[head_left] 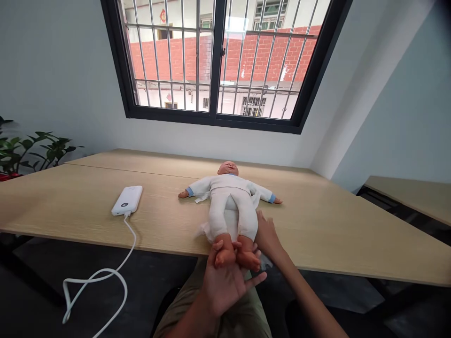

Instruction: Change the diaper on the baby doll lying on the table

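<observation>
A baby doll (pixel 230 197) in a white long-sleeved outfit with blue cuffs lies on its back on the wooden table (pixel 317 225), its feet toward me. My left hand (pixel 221 286) is shut around the doll's bare ankles and lifts its legs off the table edge. A white diaper or cloth (pixel 207 231) lies spread under the doll's hips, partly hidden by its legs. My right hand (pixel 268 236) rests with its fingers apart beside the doll's right thigh, touching the white cloth's edge.
A white power bank (pixel 127 200) lies on the table to the left, its white cable (pixel 125 253) hanging over the front edge. A potted green plant (pixel 31 150) stands at far left. A barred window is behind the table, and another table corner shows at right.
</observation>
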{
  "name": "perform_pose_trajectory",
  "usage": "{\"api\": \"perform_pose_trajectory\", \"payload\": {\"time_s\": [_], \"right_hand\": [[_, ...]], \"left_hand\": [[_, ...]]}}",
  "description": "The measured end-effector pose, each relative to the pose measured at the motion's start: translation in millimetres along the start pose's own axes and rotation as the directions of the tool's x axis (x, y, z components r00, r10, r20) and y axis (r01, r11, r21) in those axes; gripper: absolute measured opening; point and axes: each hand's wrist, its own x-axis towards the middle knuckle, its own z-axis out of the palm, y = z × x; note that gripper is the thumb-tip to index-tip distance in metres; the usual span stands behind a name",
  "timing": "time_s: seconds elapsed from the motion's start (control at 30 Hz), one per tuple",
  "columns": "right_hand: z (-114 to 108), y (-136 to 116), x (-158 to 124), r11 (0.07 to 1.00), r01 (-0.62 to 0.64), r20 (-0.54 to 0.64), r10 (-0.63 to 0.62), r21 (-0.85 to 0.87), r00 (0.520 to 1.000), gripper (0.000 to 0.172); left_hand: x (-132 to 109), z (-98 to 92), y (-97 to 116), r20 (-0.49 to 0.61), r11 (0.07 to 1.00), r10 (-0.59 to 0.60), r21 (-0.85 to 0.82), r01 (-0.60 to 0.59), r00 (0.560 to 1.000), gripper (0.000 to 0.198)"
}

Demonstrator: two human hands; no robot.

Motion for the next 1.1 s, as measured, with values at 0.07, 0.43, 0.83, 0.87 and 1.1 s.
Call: {"api": "perform_pose_trajectory", "payload": {"time_s": [0.07,0.43,0.83,0.87,1.1], "right_hand": [[-11,2,-15,0.994,-0.003,-0.107,0.014,0.11,0.994,0.037],[-23,-12,-36,0.767,-0.21,0.16,0.142,0.607,0.977,0.058],[-68,43,-29,0.639,-0.422,0.365,0.229,0.643,0.902,0.051],[-69,46,-29,0.701,-0.393,0.324,0.238,0.595,0.916,0.052],[-61,3,-51,0.955,0.285,-0.212,-0.295,-0.079,0.932,0.023]], "left_hand": [[-5,-0.3,0,-0.006,1.0,-0.012,0.017,0.012,1.0,0.04],[-24,5.3,13,0.051,0.983,-0.093,0.161,0.083,0.994,0.079],[-52,2.5,28,-0.358,0.995,0.048,0.102,-0.012,0.932,0.05],[-53,8.3,30,-0.416,0.995,0.066,0.1,-0.026,0.907,0.048],[-57,25.2,53,-0.464,0.995,0.065,0.097,-0.022,0.884,0.067]]}}
